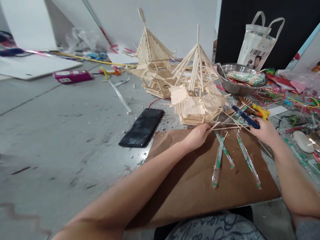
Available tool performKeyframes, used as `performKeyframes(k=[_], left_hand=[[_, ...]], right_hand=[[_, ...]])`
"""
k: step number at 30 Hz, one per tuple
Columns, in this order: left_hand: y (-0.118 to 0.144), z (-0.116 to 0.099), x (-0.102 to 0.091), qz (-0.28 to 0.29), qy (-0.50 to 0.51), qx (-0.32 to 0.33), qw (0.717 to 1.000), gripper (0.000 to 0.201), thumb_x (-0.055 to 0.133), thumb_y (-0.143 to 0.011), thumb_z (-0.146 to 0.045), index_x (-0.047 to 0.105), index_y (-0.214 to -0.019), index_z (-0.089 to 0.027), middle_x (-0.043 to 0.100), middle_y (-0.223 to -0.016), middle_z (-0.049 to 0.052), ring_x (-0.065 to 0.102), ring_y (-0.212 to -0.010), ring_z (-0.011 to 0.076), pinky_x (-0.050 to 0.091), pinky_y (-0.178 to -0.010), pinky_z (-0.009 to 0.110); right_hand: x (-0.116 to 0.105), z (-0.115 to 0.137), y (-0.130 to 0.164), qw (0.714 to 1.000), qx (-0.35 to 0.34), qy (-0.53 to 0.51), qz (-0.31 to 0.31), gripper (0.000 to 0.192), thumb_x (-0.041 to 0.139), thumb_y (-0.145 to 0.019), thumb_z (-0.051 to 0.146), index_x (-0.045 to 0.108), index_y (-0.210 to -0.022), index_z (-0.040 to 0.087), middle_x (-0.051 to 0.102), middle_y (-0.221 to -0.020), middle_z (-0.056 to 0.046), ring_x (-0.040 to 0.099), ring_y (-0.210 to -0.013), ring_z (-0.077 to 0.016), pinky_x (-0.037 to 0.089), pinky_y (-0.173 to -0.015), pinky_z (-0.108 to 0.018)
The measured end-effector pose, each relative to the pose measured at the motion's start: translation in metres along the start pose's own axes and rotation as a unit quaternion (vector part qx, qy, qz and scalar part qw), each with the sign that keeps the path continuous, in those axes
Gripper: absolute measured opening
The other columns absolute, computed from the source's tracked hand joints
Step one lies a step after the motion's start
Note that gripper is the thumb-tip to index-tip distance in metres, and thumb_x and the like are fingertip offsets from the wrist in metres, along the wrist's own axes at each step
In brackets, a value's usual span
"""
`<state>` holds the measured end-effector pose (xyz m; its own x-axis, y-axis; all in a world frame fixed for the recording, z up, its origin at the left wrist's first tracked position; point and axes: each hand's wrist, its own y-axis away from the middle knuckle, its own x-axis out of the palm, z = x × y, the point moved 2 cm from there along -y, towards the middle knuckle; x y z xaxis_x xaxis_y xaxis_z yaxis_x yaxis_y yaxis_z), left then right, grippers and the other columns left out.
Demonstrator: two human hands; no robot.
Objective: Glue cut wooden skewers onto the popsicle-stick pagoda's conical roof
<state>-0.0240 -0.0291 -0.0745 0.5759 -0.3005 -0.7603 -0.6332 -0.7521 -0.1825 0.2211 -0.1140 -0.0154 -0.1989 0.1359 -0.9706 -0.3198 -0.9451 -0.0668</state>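
The left hand (198, 137) seems to pinch a thin stick (231, 127) just in front of the nearer stick pavilion (193, 106), and the right hand (266, 132) grips a blue tool (246, 117), best kept clear of the opposite fingers while the stick stays steady.

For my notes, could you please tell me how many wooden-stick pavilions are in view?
2: the front pavilion stands just beyond the left hand; the rear pavilion stands behind it, further left.

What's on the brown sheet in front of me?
On the brown sheet lie three clear, green-printed wrappers, two crossed, with loose sticks at its far edge. Your left forearm hides part of it; anything there can't be seen.
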Motion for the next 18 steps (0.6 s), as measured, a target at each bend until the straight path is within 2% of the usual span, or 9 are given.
performKeyframes(k=[3,5,6,8,10,12,14,16,18], left_hand=[[-0.005,0.011,-0.004,-0.029,0.002,-0.004,1.000,0.016,0.038,-0.083,-0.025,0.052,-0.079,-0.018,0.061,-0.084,0.008,0.058,-0.082,0.0184,0.044,-0.077,0.030],[-0.007,0.018,-0.007,-0.045,0.001,-0.006,0.999,0.016,0.038,-0.083,-0.025,0.052,-0.082,-0.018,0.062,-0.088,0.008,0.058,-0.085,0.0186,0.044,-0.079,0.031],[-0.007,0.020,-0.008,-0.054,0.000,-0.005,0.999,0.016,0.038,-0.083,-0.025,0.052,-0.083,-0.018,0.062,-0.089,0.008,0.059,-0.086,0.0188,0.045,-0.079,0.032],[-0.003,0.018,-0.011,-0.077,0.005,0.007,0.997,0.016,0.038,-0.084,-0.025,0.052,-0.085,-0.017,0.062,-0.091,0.008,0.059,-0.089,0.0191,0.046,-0.081,0.035],[0.005,0.006,-0.013,-0.114,0.029,0.047,0.992,0.016,0.035,-0.086,-0.024,0.050,-0.088,-0.017,0.061,-0.100,0.010,0.057,-0.097,0.0183,0.045,-0.086,0.035],[0.016,-0.013,-0.012,-0.125,0.041,0.113,0.985,0.016,0.034,-0.087,-0.022,0.048,-0.082,-0.017,0.057,-0.112,0.015,0.052,-0.110,0.0187,0.042,-0.092,0.037],[0.028,-0.030,-0.007,-0.101,0.060,0.167,0.979,0.015,0.036,-0.087,-0.022,0.048,-0.082,-0.016,0.051,-0.121,0.018,0.046,-0.118,0.0195,0.042,-0.094,0.036],[0.037,-0.041,0.000,-0.059,0.077,0.188,0.977,0.015,0.036,-0.087,-0.022,0.049,-0.084,-0.016,0.050,-0.123,0.019,0.045,-0.120,0.0191,0.043,-0.093,0.035],[0.041,-0.044,0.006,-0.025,0.090,0.186,0.978,0.014,0.036,-0.087,-0.022,0.048,-0.084,-0.017,0.052,-0.121,0.017,0.045,-0.119,0.0185,0.044,-0.093,0.034]], right_hand=[[-0.007,0.000,0.004,0.993,-0.006,-0.111,-0.046,0.015,0.050,-0.073,0.031,0.056,-0.083,0.022,0.063,-0.075,-0.006,0.059,-0.072,-0.0220,0.041,-0.066,-0.031],[-0.004,0.000,0.005,0.970,-0.015,-0.238,-0.047,0.010,0.052,-0.072,0.031,0.054,-0.079,0.023,0.059,-0.068,-0.004,0.054,-0.057,-0.0178,0.041,-0.059,-0.031],[-0.002,0.000,0.006,0.946,-0.020,-0.320,-0.043,0.010,0.054,-0.071,0.030,0.053,-0.078,0.024,0.058,-0.066,-0.002,0.050,-0.051,-0.0153,0.040,-0.055,-0.031],[0.005,0.001,0.006,0.876,-0.031,-0.482,-0.016,0.012,0.058,-0.068,0.028,0.053,-0.078,0.023,0.056,-0.065,0.000,0.047,-0.046,-0.0121,0.039,-0.048,-0.029],[0.012,0.005,0.008,0.807,-0.046,-0.588,0.030,0.015,0.061,-0.064,0.025,0.055,-0.078,0.022,0.058,-0.069,0.000,0.051,-0.051,-0.0123,0.041,-0.048,-0.028],[0.018,0.010,0.011,0.764,-0.052,-0.638,0.084,0.018,0.062,-0.061,0.022,0.058,-0.079,0.020,0.061,-0.071,-0.001,0.057,-0.059,-0.0147,0.045,-0.052,-0.029],[0.023,0.016,0.015,0.740,-0.043,-0.660,0.122,0.020,0.061,-0.059,0.020,0.059,-0.079,0.019,0.063,-0.071,-0.001,0.060,-0.064,-0.0162,0.048,-0.058,-0.031],[0.028,0.023,0.019,0.728,-0.031,-0.668,0.147,0.022,0.061,-0.056,0.019,0.060,-0.078,0.019,0.061,-0.064,0.000,0.059,-0.060,-0.0153,0.048,-0.060,-0.031],[0.034,0.029,0.023,0.735,-0.012,-0.661,0.150,0.024,0.062,-0.053,0.018,0.061,-0.077,0.019,0.053,-0.051,0.005,0.050,-0.046,-0.0112,0.046,-0.053,-0.029]])
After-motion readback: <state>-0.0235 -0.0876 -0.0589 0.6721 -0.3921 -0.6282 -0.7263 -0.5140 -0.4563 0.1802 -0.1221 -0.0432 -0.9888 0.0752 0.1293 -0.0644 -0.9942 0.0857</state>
